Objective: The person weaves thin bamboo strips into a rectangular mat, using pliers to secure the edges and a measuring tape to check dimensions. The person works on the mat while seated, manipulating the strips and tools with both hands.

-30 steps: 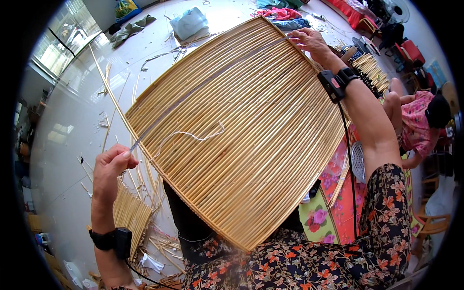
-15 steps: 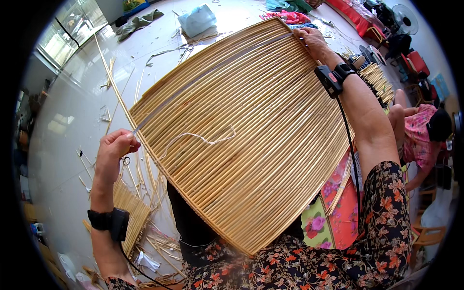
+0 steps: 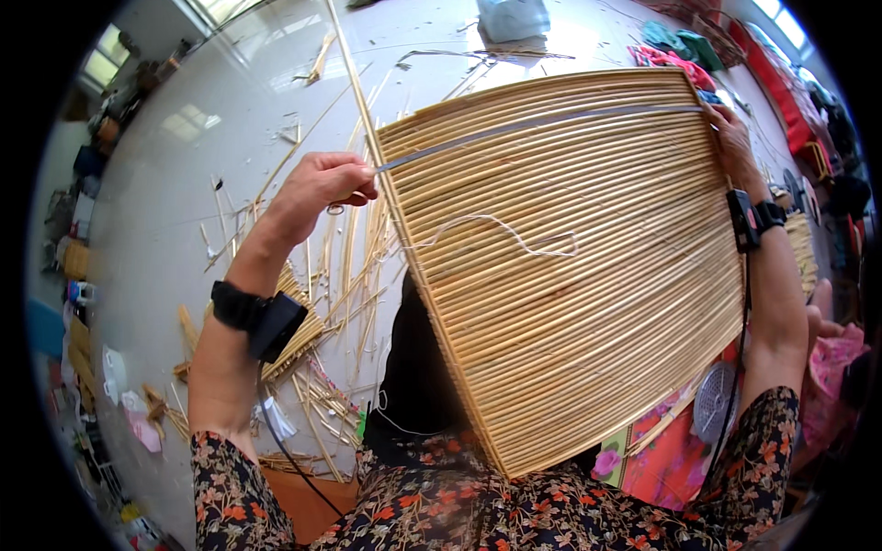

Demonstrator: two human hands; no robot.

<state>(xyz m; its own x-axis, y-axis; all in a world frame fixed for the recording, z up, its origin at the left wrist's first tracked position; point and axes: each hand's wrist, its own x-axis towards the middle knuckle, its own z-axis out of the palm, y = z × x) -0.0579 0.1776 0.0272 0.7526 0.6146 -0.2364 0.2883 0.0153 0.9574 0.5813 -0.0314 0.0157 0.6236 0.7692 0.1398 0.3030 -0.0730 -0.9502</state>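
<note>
A large panel of thin tan stalks (image 3: 570, 303), laid side by side and bound at the edges, leans against my body. A flat grey strip like a measuring tape (image 3: 514, 128) is stretched across its upper part. At the left edge my left hand (image 3: 333, 184) pinches one end of the strip, with a small dark ring under the fingers. My right hand (image 3: 732, 138) grips the other end at the panel's right edge, its fingertips partly hidden. Loose white string (image 3: 496, 220) lies across the stalks. One long stalk (image 3: 352, 75) juts beyond the upper left edge.
Loose stalks (image 3: 344, 266) and scraps litter the tiled floor left of the panel. A pale blue plastic bag (image 3: 513, 20) lies beyond it, with crumpled cloths (image 3: 675, 57) to its right. A person in pink (image 3: 836, 367) sits at the right, near a round grey mesh disc (image 3: 715, 402).
The view has swung left, so the panel appears farther right and its top edge more level. My left hand is now close against the panel's left edge; both hands keep the strip stretched.
</note>
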